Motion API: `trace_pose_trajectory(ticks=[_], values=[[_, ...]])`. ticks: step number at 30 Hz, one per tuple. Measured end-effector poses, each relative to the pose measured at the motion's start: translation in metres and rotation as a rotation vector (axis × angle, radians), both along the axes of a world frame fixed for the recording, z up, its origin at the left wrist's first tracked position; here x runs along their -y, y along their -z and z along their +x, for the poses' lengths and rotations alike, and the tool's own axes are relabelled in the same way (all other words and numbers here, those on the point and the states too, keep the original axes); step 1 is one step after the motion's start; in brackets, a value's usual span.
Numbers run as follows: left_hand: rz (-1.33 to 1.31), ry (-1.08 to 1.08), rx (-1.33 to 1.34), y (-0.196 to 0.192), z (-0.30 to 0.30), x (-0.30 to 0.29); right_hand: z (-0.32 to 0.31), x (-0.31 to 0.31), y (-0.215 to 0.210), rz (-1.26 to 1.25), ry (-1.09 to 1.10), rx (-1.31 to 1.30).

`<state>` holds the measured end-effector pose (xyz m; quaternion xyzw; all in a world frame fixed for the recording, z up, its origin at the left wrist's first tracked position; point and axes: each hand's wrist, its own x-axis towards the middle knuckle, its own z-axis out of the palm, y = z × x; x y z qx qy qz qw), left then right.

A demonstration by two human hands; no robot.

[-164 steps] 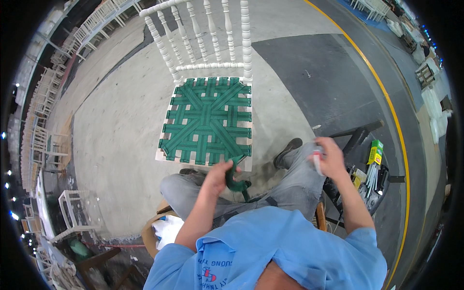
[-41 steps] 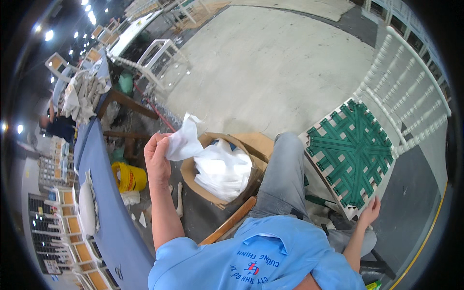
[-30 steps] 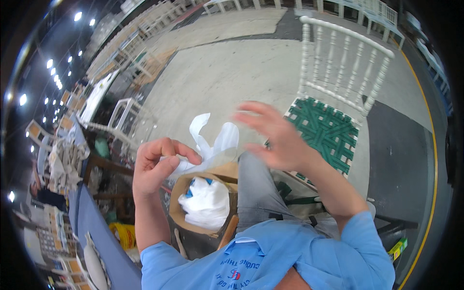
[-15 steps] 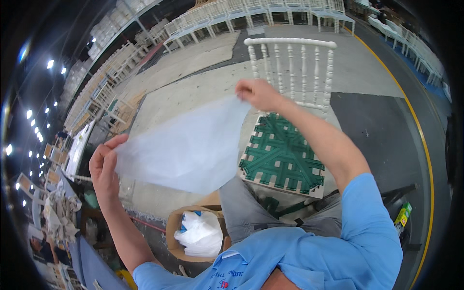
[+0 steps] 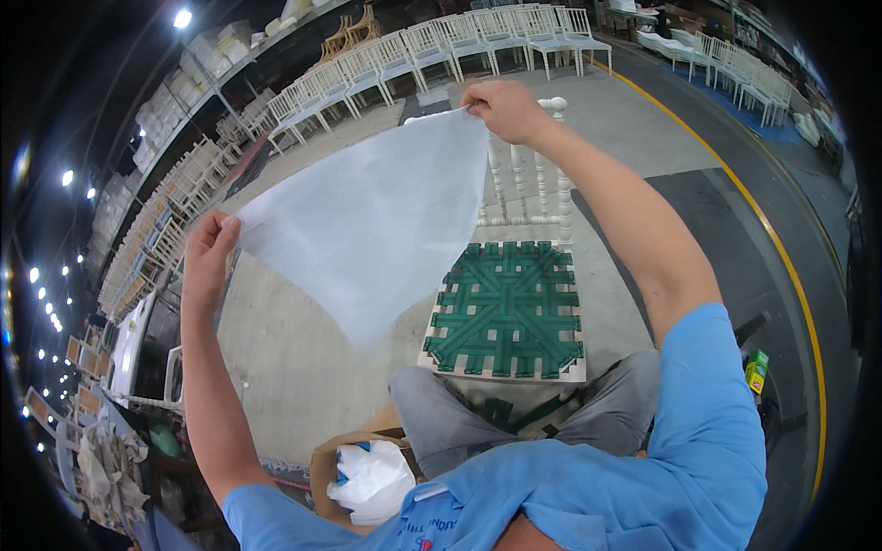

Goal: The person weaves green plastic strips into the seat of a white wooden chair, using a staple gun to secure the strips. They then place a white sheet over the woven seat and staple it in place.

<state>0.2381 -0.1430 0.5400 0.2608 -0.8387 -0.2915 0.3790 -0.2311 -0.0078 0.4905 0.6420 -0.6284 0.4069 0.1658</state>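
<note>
Between my two raised hands hangs a thin, translucent white sheet (image 5: 377,211); whether it is fabric or plastic I cannot tell. My left hand (image 5: 211,241) pinches its left corner, and my right hand (image 5: 501,108) pinches the upper right corner. The sheet's lower part droops to a point above the floor. Just right of it stands a white chair with turned spindles (image 5: 540,184), its backrest partly hidden by the sheet and my right hand. Woven green webbing (image 5: 508,308) crosses the chair's seat, close in front of my knees.
A cardboard box (image 5: 323,464) with a white plastic bag (image 5: 372,479) sits by my left leg. Rows of white chairs (image 5: 413,55) line the back. A green and yellow box (image 5: 756,370) lies at the right, near a yellow floor line (image 5: 735,179). Crumpled cloths (image 5: 115,468) are at lower left.
Both hands have moved up and away from me, the right one most, spreading the sheet taller in front of the chair's backrest. My view has shifted, so the chair sits further left.
</note>
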Motion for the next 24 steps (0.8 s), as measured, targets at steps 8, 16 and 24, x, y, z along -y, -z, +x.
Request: trace_pose_trajectory(ticks=[8, 16, 24], values=[[0.134, 0.031, 0.108, 0.046, 0.035, -0.036, 0.018, 0.029, 0.045, 0.099, -0.007, 0.120], [0.318, 0.165, 0.431, 0.192, 0.012, -0.093, 0.021, 0.057, 0.150, 0.226, -0.034, 0.199], [0.328, 0.432, 0.534, 0.322, -0.092, -0.133, -0.028, 0.049, 0.273, 0.388, 0.103, 0.478]])
